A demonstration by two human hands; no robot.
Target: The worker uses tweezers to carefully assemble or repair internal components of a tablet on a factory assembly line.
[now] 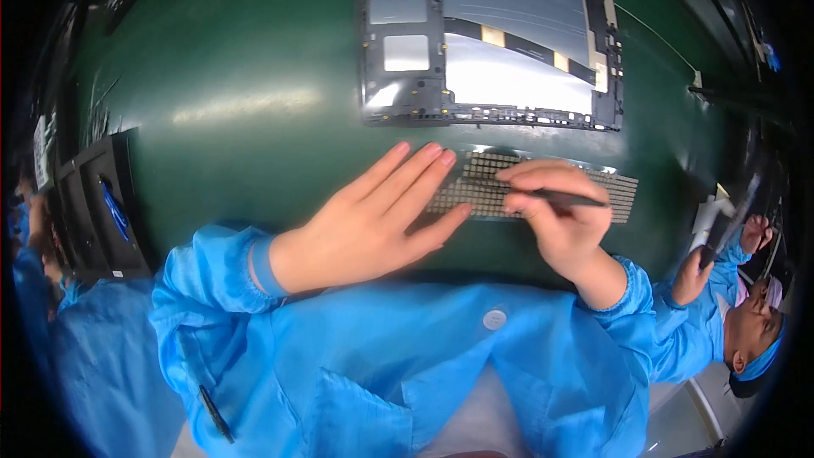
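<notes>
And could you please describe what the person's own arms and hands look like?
Loose, bright blue fabric sleeves cover the arms, ending in gathered blue fabric cuffs. A smooth, narrow blue band circles the left wrist; none shows on the right. The bare left hand and bare right hand wear no gloves, and no rings show on the fingers.

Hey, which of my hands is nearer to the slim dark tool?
Right. Your right hand holds the slim dark tool in a pinch; your left hand is to its left, spread open at the left end of the gridded sheet.
</notes>
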